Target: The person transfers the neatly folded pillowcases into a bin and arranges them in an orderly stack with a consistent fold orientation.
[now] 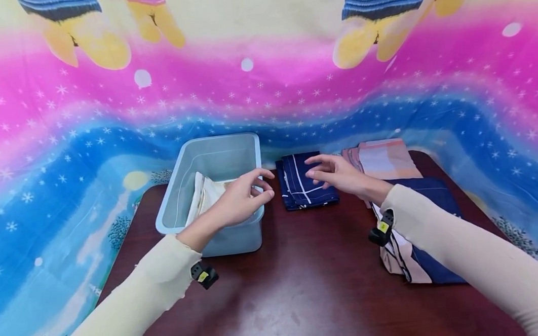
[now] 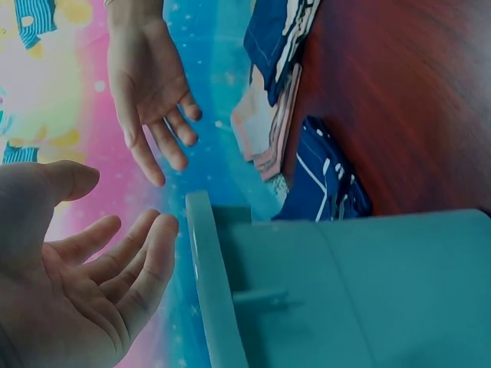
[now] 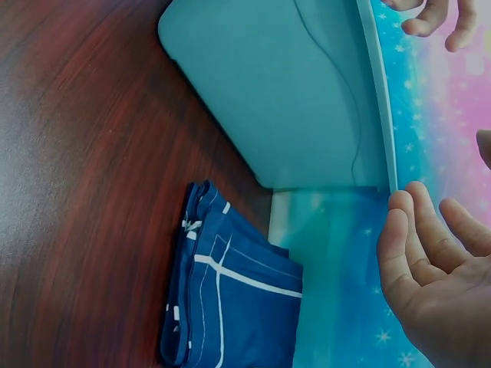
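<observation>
My left hand (image 1: 243,197) hovers above the right rim of a grey-blue plastic bin (image 1: 229,241), fingers loosely bent and holding nothing. Inside the bin lies a folded cream cloth (image 1: 209,191), partly hidden by that hand. My right hand (image 1: 340,175) is in the air over a folded navy cloth with white lines (image 1: 304,186), which lies on the table just right of the bin. Its fingers are relaxed, with nothing between them. In the left wrist view both the left hand (image 2: 100,284) and the right hand (image 2: 153,92) show bare palms, apart from each other.
A folded pink-and-white checked cloth (image 1: 387,156) lies at the back right of the dark wooden table (image 1: 302,283). Nearer, a larger navy and pink folded cloth (image 1: 433,256) sits partly under my right forearm. A printed curtain (image 1: 265,92) hangs behind the table.
</observation>
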A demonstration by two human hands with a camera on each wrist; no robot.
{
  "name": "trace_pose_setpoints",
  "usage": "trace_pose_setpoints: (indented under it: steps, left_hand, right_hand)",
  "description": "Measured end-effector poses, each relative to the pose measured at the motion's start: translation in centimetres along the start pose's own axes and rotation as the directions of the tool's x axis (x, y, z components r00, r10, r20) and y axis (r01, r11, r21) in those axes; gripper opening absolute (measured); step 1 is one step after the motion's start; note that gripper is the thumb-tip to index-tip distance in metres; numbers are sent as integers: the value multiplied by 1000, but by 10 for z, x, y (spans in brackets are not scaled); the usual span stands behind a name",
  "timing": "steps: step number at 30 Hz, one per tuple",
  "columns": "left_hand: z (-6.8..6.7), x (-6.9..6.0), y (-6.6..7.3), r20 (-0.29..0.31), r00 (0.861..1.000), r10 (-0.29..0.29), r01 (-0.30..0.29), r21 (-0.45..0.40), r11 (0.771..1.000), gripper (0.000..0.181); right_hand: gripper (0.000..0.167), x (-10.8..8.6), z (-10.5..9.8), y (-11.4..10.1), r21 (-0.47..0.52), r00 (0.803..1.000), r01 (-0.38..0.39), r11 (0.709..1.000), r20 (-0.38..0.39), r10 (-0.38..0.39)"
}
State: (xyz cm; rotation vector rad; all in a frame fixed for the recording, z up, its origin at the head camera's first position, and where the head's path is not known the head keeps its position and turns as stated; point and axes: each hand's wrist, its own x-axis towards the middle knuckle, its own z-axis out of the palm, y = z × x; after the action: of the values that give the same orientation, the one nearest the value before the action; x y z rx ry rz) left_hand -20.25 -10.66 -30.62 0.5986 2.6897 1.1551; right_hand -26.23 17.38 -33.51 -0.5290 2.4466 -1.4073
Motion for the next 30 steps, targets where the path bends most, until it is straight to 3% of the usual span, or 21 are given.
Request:
trace_pose_setpoints:
  steps: [12,20,30]
  left_hand:
    - [21,1,13,23,996,81,-81,-21,997,36]
    - [37,7,20,42,998,41,-39,-50,998,37]
    - [63,12,19,-32,999,-3,2,-14,1000,39]
  right_hand:
    - [49,-1,-11,16,-23,999,-44,999,-23,43]
    - [53,-2,-18,25,-23,997,-74,997,-23,73]
    - [55,-4,-26,38,-16,994,-104,994,-35,103]
